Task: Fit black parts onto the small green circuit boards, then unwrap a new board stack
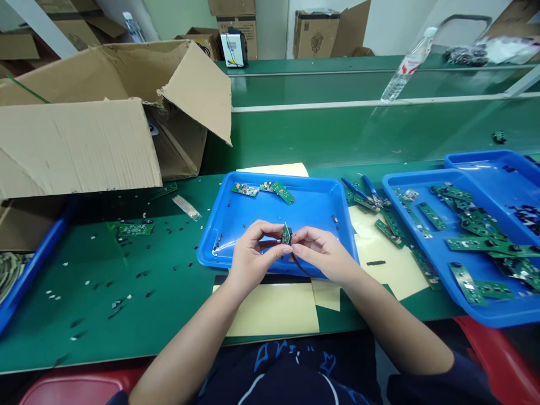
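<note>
Over the near part of a blue tray [278, 263], my left hand [257, 253] pinches a small green circuit board [286, 233] held on edge. My right hand [324, 254] is closed at the board's other side, fingertips against it and a dark part there. A thin dark strip or cord [300, 265] runs down below the fingers of my right hand. Something reddish [266, 244] shows between the fingers of my left hand; I cannot tell what it is. Farther back in the tray lie a few loose circuit boards [282, 192] and tiny dark bits.
Blue-handled pliers [370, 188] lie right of the tray by more boards. A second blue tray [422, 247] holds many boards. At left stands an open cardboard box [76, 146]. Small scraps dot the green table [169, 315]. A plastic bottle [407, 67] leans at the back.
</note>
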Tool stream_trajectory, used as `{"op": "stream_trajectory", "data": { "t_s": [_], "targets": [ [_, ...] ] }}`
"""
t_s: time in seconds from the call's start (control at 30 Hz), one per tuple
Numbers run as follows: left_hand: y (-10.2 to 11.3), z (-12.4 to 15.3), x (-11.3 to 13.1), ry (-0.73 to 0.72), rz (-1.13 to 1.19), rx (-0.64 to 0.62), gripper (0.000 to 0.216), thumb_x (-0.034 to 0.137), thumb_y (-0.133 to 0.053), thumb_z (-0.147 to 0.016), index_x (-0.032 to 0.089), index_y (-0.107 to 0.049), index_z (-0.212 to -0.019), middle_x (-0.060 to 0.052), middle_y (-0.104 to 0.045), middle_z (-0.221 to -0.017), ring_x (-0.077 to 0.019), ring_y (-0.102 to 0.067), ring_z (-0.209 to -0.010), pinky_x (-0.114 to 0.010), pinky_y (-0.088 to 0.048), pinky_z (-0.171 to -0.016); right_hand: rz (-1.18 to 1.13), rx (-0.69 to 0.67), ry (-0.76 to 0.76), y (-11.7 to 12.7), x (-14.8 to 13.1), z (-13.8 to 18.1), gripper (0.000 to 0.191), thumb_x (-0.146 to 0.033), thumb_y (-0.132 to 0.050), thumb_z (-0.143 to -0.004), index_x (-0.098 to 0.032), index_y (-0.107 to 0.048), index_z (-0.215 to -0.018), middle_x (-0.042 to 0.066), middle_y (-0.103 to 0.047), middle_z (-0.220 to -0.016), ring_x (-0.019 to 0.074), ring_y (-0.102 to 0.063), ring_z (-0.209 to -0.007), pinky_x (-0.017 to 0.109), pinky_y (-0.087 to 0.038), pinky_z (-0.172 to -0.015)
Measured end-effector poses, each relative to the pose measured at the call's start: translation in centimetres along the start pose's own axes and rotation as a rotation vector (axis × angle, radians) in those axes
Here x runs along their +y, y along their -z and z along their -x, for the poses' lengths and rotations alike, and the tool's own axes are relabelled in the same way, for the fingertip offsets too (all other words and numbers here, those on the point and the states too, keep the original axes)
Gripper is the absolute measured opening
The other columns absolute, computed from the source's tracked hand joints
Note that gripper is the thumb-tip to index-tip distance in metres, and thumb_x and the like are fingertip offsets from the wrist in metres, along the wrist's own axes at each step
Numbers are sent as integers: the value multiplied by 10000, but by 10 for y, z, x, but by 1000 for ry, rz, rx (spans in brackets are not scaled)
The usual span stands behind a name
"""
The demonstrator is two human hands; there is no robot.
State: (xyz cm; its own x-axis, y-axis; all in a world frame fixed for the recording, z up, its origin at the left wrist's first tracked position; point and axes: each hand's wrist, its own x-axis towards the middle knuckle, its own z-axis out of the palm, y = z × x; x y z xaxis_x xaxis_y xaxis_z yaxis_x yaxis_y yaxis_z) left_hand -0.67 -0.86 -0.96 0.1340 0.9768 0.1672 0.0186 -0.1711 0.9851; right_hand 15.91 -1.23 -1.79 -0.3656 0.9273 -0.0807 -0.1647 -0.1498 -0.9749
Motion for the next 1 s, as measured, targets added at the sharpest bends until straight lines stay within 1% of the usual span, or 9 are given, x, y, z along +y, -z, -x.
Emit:
{"op": "stream_trajectory", "data": {
  "t_s": [0.17,0.3,0.37,0.47,0.6,0.77,0.83,0.93,1.0],
  "targets": [
    [-1,0,0,3,-8,20,264,259,-770,-632,165,-648,-847,-19,-579,-830,-135,-611,-762,-264,-556,-688,-96,60,20,-2,-2,-2,228,-374,-709,-699,-181,-602,-756,-8,-596,-749,93,-569,-660,243,-489,-654],
    [0,0,0,12,0,10,280,252,-796,-596,171,-659,-827,-16,-580,-806,-139,-607,-747,-257,-553,-665,-157,4,-73,-1,-1,-3,264,-392,-715,-689,-175,-565,-689,-32,-548,-650,80,-541,-577,230,-464,-595],
    [0,0,1,36,30,-4,275,240,-798,-592,168,-664,-821,-17,-583,-793,-139,-606,-742,-254,-554,-660,-137,1,-72,0,1,-3,279,-406,-701,-697,-177,-544,-671,-34,-533,-637,80,-522,-558,232,-448,-574],
    [-1,0,1,103,103,-46,266,220,-796,-588,162,-674,-816,-16,-583,-785,-134,-606,-740,-242,-552,-654,69,72,51,1,2,-2,208,-366,-643,-754,-186,-547,-709,-18,-548,-671,98,-517,-598,241,-431,-579],
    [-2,0,1,170,181,-102,262,249,-796,-587,142,-678,-794,-25,-593,-782,-131,-594,-714,-246,-545,-634,475,203,331,4,-1,-1,78,-238,-559,-817,-194,-543,-755,0,-568,-701,120,-535,-648,261,-440,-619],
    [-2,0,3,265,288,-244,246,303,-756,-660,132,-669,-813,-34,-617,-776,-128,-590,-678,-270,-534,-635,758,301,673,6,1,-3,74,-145,-537,-825,-203,-518,-782,11,-572,-722,132,-553,-674,273,-468,-626],
    [-1,1,4,269,347,-303,249,307,-757,-664,135,-666,-819,-31,-623,-767,-128,-596,-675,-274,-530,-653,775,410,722,10,3,-5,84,-128,-546,-818,-204,-530,-851,30,-589,-798,140,-576,-720,287,-491,-662],
    [-1,2,5,208,340,-359,243,279,-752,-675,151,-672,-866,-38,-625,-803,-133,-600,-722,-256,-520,-665,629,596,697,20,1,-5,201,-141,-549,-819,-208,-528,-1008,58,-595,-922,158,-608,-819,318,-520,-735],
    [0,2,5,141,268,-347,221,240,-733,-698,170,-676,-899,-44,-617,-872,-134,-598,-784,-257,-519,-719,506,599,640,28,-5,-3,179,-177,-529,-843,-211,-551,-1018,58,-617,-930,165,-626,-850,330,-528,-765]
  ]
}}
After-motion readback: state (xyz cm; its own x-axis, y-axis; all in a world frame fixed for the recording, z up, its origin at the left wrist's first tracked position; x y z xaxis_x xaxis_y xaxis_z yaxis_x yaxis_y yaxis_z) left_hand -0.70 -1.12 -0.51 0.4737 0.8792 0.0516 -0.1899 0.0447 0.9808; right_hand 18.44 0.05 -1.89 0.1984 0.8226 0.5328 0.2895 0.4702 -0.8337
